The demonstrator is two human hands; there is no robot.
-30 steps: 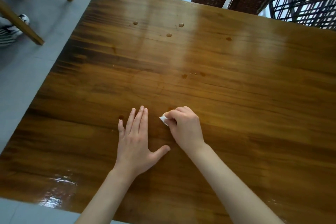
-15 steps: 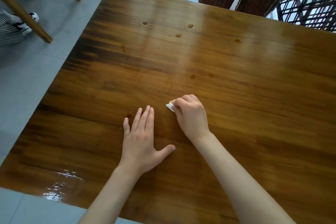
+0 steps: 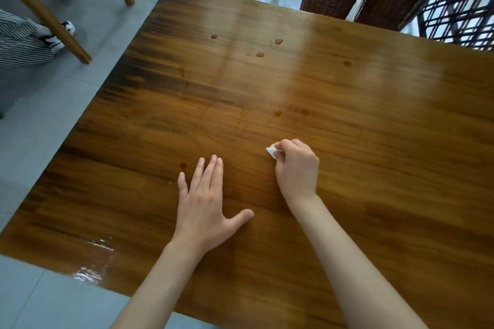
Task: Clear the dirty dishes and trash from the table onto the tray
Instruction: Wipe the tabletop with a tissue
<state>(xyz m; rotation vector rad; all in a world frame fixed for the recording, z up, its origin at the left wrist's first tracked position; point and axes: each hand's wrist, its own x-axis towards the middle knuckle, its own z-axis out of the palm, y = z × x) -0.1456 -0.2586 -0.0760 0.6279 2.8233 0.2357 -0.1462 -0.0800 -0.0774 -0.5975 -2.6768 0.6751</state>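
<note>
Right hand (image 3: 296, 168) slid farther forward, pinching tissue (image 3: 272, 152) at fingertips

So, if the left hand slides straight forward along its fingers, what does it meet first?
Probably nothing solid: the left hand lies flat on the table, and only a faint ring mark lies ahead. The brown drop sits slightly left of that line.

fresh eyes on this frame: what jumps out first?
The two hands near the middle of the wooden table: the left hand lies flat with fingers straight, and the right hand pinches a small white wad of tissue against the wood. Next come the brown droplets, one just beyond the left fingertips and a scatter toward the far edge. No dishes or tray are in view.
</note>
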